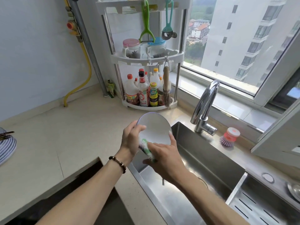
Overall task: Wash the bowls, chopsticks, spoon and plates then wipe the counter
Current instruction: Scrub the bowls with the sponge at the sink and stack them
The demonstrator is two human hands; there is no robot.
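Corner rack (146, 58) of sauce bottles (144, 93), chrome faucet (206, 104), pink dish brush (229, 137) beside it.

- A pale blue wall (37, 51) fills the upper left of the frame, crossed by a yellow gas pipe (86, 51) and a grey pipe (90, 51).
- A white corner rack (146, 57) stands at centre top, stocked with jars and sauce bottles.
- At upper right, an open window (240, 38) admits daylight and shows high-rise blocks.
- A beige counter (56, 135) spans the left.
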